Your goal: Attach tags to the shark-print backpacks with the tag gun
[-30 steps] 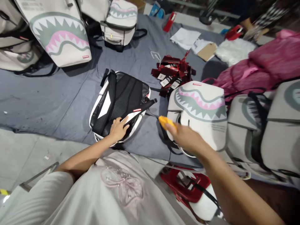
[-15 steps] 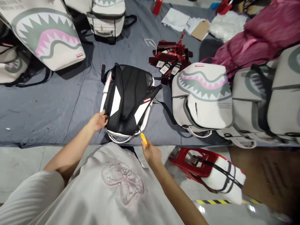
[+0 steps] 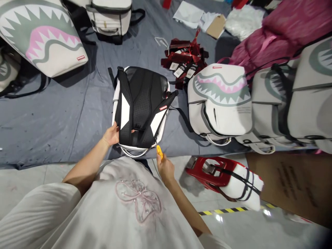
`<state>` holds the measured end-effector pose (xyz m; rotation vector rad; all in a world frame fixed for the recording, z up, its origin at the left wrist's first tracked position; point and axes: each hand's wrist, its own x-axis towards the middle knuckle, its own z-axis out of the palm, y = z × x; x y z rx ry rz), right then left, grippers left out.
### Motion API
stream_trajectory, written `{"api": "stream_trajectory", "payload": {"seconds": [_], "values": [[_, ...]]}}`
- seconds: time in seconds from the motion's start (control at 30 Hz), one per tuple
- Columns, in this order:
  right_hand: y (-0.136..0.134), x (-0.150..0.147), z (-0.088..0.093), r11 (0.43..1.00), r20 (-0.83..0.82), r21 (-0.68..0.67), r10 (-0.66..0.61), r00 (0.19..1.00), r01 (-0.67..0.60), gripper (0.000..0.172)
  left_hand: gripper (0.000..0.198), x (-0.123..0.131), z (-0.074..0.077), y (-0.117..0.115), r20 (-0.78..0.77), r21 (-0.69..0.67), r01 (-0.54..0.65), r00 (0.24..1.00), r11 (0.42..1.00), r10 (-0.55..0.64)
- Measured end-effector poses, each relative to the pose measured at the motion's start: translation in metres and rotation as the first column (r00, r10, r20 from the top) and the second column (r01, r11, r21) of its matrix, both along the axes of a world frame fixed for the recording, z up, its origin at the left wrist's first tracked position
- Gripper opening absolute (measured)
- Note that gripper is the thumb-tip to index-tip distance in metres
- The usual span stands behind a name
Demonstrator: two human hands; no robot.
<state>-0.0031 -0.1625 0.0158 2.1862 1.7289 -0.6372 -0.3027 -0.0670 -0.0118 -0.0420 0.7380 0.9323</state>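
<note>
A black-and-white backpack [image 3: 141,93] lies with its padded back and shoulder straps facing up, its white handle loop towards me. My left hand [image 3: 112,135] is at its left edge, fingers passed under the left shoulder strap [image 3: 125,114]; fingertips show on the strap's inner side. In my right hand [image 3: 165,167] is a small yellow-handled tool [image 3: 159,152] with a thin metal end, its kind unclear. Its tip touches or sits very near the lower end of the right shoulder strap [image 3: 156,124]. My right fingers are closed around the handle.
Grey shark-mouth backpacks stand right [image 3: 220,100] and upper left [image 3: 57,38] on the grey cloth [image 3: 64,114]. Beyond are a pile of red tags [image 3: 185,57], white papers [image 3: 188,14] and a magenta bundle [image 3: 287,31]. A red stool [image 3: 211,173] and cardboard [image 3: 287,183] are below the edge.
My left hand has slid under the left strap, so its fingertips now show on the inner side. My right hand keeps the yellow tool near the right strap's lower end. The view shifted slightly.
</note>
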Motion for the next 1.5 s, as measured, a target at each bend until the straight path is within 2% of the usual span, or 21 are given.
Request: {"api": "stream_trajectory", "payload": {"seconds": [0.2, 0.5, 0.57, 0.67, 0.8, 0.87, 0.97, 1.03, 1.07, 1.1, 1.13, 1.17, 1.2, 1.23, 1.27, 1.3, 1.33, 1.37, 1.4, 1.43, 1.5], "values": [[0.008, 0.007, 0.021, 1.0, -0.068, -0.017, -0.016, 0.998, 0.015, 0.045, 0.079, 0.011, 0.0, 0.002, -0.107, -0.048, -0.019, 0.994, 0.999, 0.014], [0.013, 0.007, 0.025, 0.994, -0.134, -0.006, -0.11, 0.985, 0.111, 0.051, 0.075, 0.021, -0.01, 0.008, -0.006, 0.044, -0.018, 1.0, 0.999, 0.019], [0.002, 0.012, 0.03, 0.99, -0.121, -0.017, -0.142, 0.982, 0.141, 0.05, 0.073, 0.023, -0.011, 0.01, -0.002, 0.058, -0.018, 1.0, 0.998, 0.018], [-0.034, 0.019, 0.044, 0.985, -0.087, -0.03, -0.171, 0.981, 0.169, 0.05, 0.069, 0.026, -0.009, 0.013, -0.038, 0.068, -0.013, 0.999, 0.998, 0.016], [-0.078, 0.004, 0.056, 0.985, -0.062, -0.145, -0.105, 0.993, 0.095, 0.043, 0.068, 0.032, -0.003, 0.018, -0.062, 0.057, 0.0, 0.998, 0.998, 0.004], [-0.081, -0.012, 0.053, 0.983, -0.088, -0.183, -0.037, 0.995, 0.02, 0.041, 0.065, 0.035, 0.001, 0.02, -0.069, 0.056, 0.011, 0.998, 0.998, -0.007], [-0.067, -0.03, 0.044, 0.987, -0.052, -0.154, 0.027, 0.998, -0.035, 0.042, 0.061, 0.034, 0.011, 0.021, -0.119, 0.087, 0.046, 0.992, 0.995, -0.036], [-0.059, -0.036, 0.041, 0.988, 0.02, -0.151, 0.019, 1.0, -0.015, 0.042, 0.058, 0.031, 0.02, 0.015, -0.253, 0.114, 0.109, 0.964, 0.987, -0.078], [-0.056, -0.038, 0.042, 0.987, 0.049, -0.158, 0.005, 0.999, 0.003, 0.042, 0.057, 0.029, 0.026, 0.009, -0.382, 0.119, 0.144, 0.92, 0.982, -0.089], [-0.055, -0.04, 0.043, 0.986, 0.058, -0.166, -0.004, 0.998, 0.014, 0.043, 0.058, 0.027, 0.03, 0.0, -0.551, 0.128, 0.168, 0.832, 0.977, -0.071], [-0.055, -0.041, 0.045, 0.984, 0.044, -0.176, -0.004, 0.999, 0.012, 0.043, 0.06, 0.028, 0.035, -0.009, -0.729, 0.158, 0.191, 0.685, 0.969, -0.016], [-0.055, -0.043, 0.047, 0.983, 0.015, -0.182, 0.001, 1.0, 0.001, 0.043, 0.066, 0.03, 0.038, -0.02, -0.87, 0.212, 0.239, 0.487, 0.948, 0.072], [-0.056, -0.045, 0.049, 0.983, -0.019, -0.185, 0.006, 1.0, -0.009, 0.043, 0.073, 0.034, 0.039, -0.03, -0.943, 0.274, 0.339, 0.278, 0.9, 0.182], [-0.056, -0.046, 0.05, 0.983, -0.044, -0.186, 0.001, 0.999, -0.009, 0.044, 0.079, 0.041, 0.039, -0.039, -0.948, 0.313, 0.485, 0.102, 0.816, 0.302], [-0.056, -0.047, 0.05, 0.983, -0.054, -0.186, -0.017, 0.998, 0.006, 0.045, 0.083, 0.049, 0.036, -0.046, -0.913, 0.299, 0.65, -0.018, 0.699, 0.408], [-0.056, -0.047, 0.051, 0.982, -0.045, -0.185, -0.047, 0.998, 0.038, 0.046, 0.084, 0.059, 0.032, -0.049, -0.873, 0.23, 0.794, -0.088, 0.563, 0.48], [-0.056, -0.048, 0.05, 0.98, -0.036, -0.184, -0.079, 0.996, 0.071, 0.047, 0.085, 0.07, 0.027, -0.05, -0.841, 0.127, 0.891, -0.136, 0.436, 0.523], [-0.056, -0.047, 0.05, 0.979, -0.041, -0.182, -0.103, 0.994, 0.094, 0.047, 0.086, 0.08, 0.02, -0.048, -0.817, 0.02, 0.939, -0.183, 0.344, 0.547], [-0.057, -0.047, 0.049, 0.979, -0.065, -0.18, -0.114, 0.991, 0.101, 0.047, 0.087, 0.089, 0.013, -0.044, -0.794, -0.072, 0.952, -0.235, 0.296, 0.561], [-0.057, -0.046, 0.048, 0.98, -0.101, -0.173, -0.119, 0.988, 0.101, 0.047, 0.089, 0.096, 0.007, -0.038, -0.775, -0.142, 0.949, -0.284, 0.282, 0.565], [-0.061, -0.044, 0.043, 0.982, -0.176, -0.15, -0.137, 0.975, 0.111, 0.05, 0.09, 0.105, -0.002, -0.023, -0.76, -0.205, 0.934, -0.34, 0.292, 0.554]]}}
